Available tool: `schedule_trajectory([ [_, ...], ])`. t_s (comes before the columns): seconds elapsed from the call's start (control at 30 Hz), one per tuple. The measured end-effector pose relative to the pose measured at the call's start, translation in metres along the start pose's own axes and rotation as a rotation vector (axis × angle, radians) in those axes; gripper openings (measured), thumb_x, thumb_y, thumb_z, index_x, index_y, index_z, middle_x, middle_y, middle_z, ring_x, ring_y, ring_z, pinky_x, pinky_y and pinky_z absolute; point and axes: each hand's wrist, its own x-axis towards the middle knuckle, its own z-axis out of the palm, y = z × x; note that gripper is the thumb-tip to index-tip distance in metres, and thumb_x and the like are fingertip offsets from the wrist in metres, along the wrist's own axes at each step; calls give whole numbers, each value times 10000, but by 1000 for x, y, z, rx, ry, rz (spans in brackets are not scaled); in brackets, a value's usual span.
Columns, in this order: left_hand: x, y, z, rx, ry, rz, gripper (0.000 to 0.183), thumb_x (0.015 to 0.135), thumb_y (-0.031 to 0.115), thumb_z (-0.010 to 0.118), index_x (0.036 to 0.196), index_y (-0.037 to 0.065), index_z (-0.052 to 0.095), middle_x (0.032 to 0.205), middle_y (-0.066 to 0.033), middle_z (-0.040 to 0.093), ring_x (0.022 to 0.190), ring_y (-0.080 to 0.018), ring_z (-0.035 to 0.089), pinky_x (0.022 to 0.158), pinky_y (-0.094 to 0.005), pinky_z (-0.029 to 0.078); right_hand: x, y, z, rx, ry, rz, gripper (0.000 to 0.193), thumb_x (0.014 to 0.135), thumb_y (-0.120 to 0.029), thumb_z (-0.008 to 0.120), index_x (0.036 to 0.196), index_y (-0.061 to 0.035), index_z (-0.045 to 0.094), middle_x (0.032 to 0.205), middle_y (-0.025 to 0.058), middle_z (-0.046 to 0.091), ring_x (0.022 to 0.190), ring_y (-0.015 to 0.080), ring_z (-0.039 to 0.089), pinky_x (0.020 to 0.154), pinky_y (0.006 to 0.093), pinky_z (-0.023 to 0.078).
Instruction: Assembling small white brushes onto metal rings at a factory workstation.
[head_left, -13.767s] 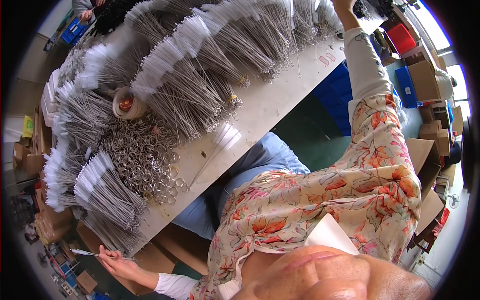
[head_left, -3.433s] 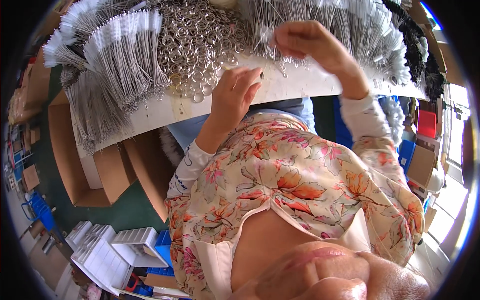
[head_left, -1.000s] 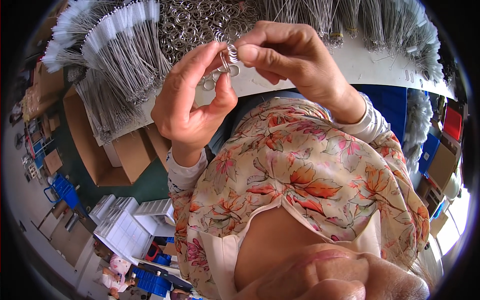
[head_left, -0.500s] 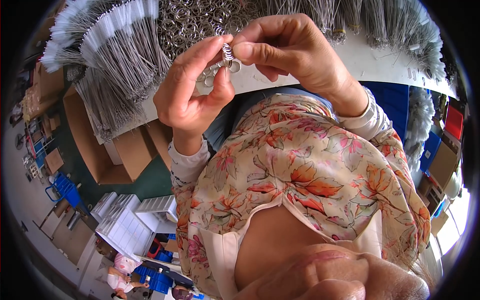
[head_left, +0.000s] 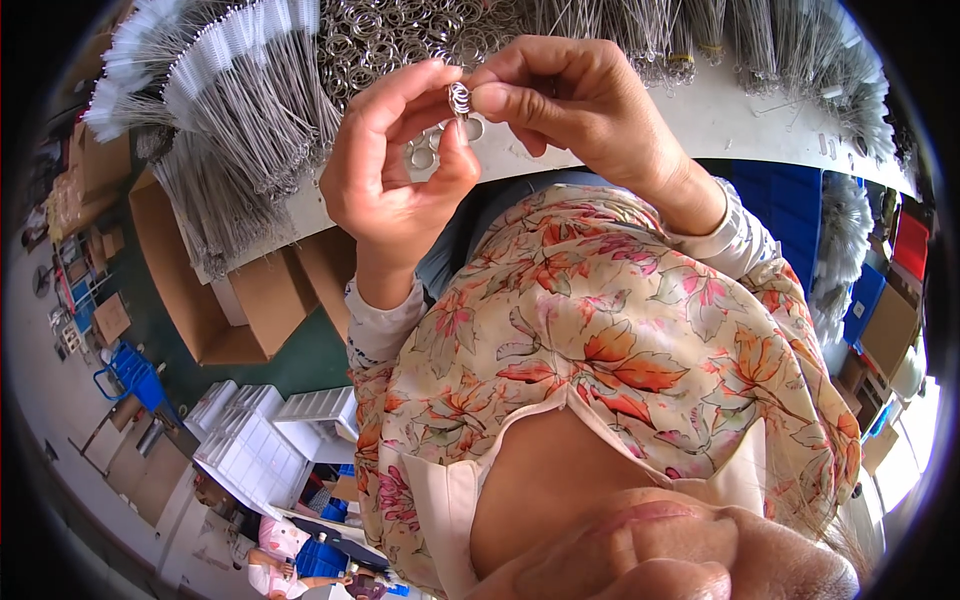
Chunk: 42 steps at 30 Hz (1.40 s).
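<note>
Left hand: the left hand [head_left: 390, 165] holds the ring stack [head_left: 459, 99] between the tips of thumb and index finger; its palm is open.
Right hand: the right hand [head_left: 600, 115] pinches the same stack from its other side, thumb in front and index finger curled behind.
Ring stack: several silver rings, held close together in the air between both hands, above the near edge of the table [head_left: 740, 125].
Loose rings: a few rings [head_left: 422, 157] lie on the table, just beyond the left thumb.
Ring pile: a large heap of rings [head_left: 400, 35] is behind the hands.
Brushes: wire brushes with white bristles [head_left: 245, 100] lie left of the heap; more wire brushes [head_left: 840, 75] lie at the right.
Floor: an open cardboard box [head_left: 205, 300] and white plastic baskets [head_left: 250, 450] stand at the left.
</note>
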Motion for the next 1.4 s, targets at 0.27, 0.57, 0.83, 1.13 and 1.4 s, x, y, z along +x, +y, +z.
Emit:
schedule_trajectory([
  [0.27, -1, -5, 5, 128, 60, 128, 317, 777, -43, 625, 1077, -98, 539, 984, -185, 613, 864, -233, 653, 712, -283, 569, -1, -1, 0, 143, -23, 40, 191, 882, -201, 601, 933, -16, 606, 671, -12, 544, 572, 49, 509, 498, 193, 408],
  [0.57, 6, 1, -6, -66, -11, -29, 351, 753, -98, 610, 1095, -103, 531, 1004, -191, 626, 867, -214, 652, 753, -278, 552, 4, -9, -5, -99, -66, 60, 167, 871, -179, 615, 888, -14, 630, 658, -18, 567, 561, 34, 524, 481, 192, 420],
  [0.83, 12, 6, -19, -162, -131, -348, 330, 766, -103, 576, 1094, -94, 539, 995, -178, 630, 903, -194, 633, 809, -279, 520, 1, 13, -9, 50, -184, 186, 210, 877, -221, 607, 887, -12, 628, 641, 7, 581, 520, 52, 529, 474, 187, 424],
  [1.13, 61, -62, -99, 1344, -186, -413, 375, 807, 391, 627, 947, 43, 648, 877, -115, 668, 754, -253, 643, 681, -360, 491, -7, 87, -11, -1199, -56, -530, 140, 681, -84, 659, 817, -107, 644, 821, 39, 602, 775, 201, 586, 660, 302, 493],
  [1.4, 57, -94, -103, 1454, -223, -342, 203, 811, 273, 548, 850, 102, 648, 867, -130, 654, 790, -326, 634, 685, -434, 495, 21, 55, -78, -1162, 383, -459, 169, 800, -199, 584, 937, -126, 651, 928, 67, 621, 776, 268, 619, 689, 376, 504],
])
